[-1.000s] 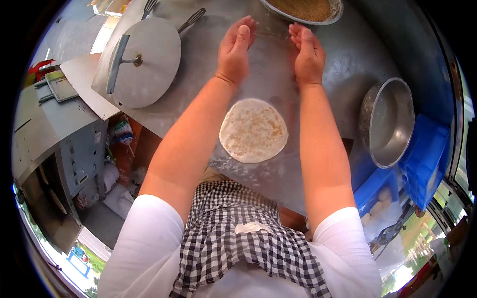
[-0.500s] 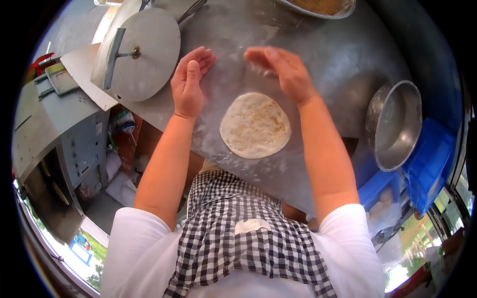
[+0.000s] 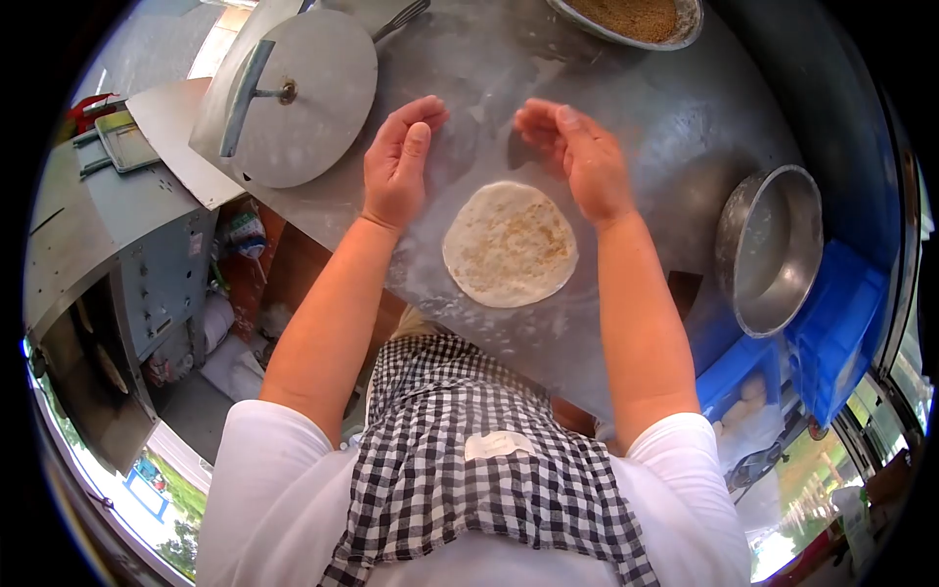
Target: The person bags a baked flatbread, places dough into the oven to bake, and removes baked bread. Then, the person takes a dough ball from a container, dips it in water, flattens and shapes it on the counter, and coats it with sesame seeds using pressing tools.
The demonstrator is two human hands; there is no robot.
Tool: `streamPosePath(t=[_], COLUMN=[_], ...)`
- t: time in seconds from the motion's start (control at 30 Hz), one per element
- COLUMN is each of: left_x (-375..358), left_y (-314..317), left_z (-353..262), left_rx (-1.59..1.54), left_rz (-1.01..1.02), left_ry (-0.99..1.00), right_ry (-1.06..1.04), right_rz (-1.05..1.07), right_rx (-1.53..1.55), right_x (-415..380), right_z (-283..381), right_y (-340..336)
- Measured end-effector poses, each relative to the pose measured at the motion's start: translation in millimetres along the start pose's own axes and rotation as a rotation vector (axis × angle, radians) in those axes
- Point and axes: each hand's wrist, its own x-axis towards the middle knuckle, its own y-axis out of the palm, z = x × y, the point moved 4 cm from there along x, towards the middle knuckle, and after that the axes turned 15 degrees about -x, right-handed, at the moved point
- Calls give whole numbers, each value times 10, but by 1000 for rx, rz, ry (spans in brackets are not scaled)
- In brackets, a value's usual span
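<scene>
Left hand point(image 3: 396, 166) and right hand point(image 3: 589, 164) now sit nearer the dough point(image 3: 511, 245), farther from the far bowl point(image 3: 689, 22) than a second ago, both grips slack, empty.

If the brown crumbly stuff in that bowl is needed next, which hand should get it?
Probably the right hand: it looks nearer to the bowl of brown crumbs than the left hand does. Both hands look empty, so nearness decides it.
</scene>
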Motion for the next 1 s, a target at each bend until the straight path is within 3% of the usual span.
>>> streamPosePath(t=[0.1,0.23,0.33,0.57,0.7,0.8,0.83,1.0], left_x=[-92,-340,-495,-429,-481,-723,-754,-617], left_y=[59,280,381,27,166,466,465,219], left_z=[-10,-31,-21,-162,-87,-41,-71,-95], left_rx=[56,77,-30,49,132,-14,188,213], left_rz=[79,238,281,59,102,216,274,108], left_ry=[3,-139,-209,-115,-111,-148,-87,-40], right_ry=[34,-19,-44,-61,70,60,73,58], right_rz=[5,-388,-578,-825,-871,-791,-763,-624], right_rx=[-2,57,-118,-511,-574,-531,-486,-337], right_x=[-364,-650,-901,-1912,-2247,-2204,-2162,-1910], right_z=[-37,8,-13,-144,-268,-254,-232,-271], right_y=[55,-251,-451,-950,-1089,-900,-792,-457])
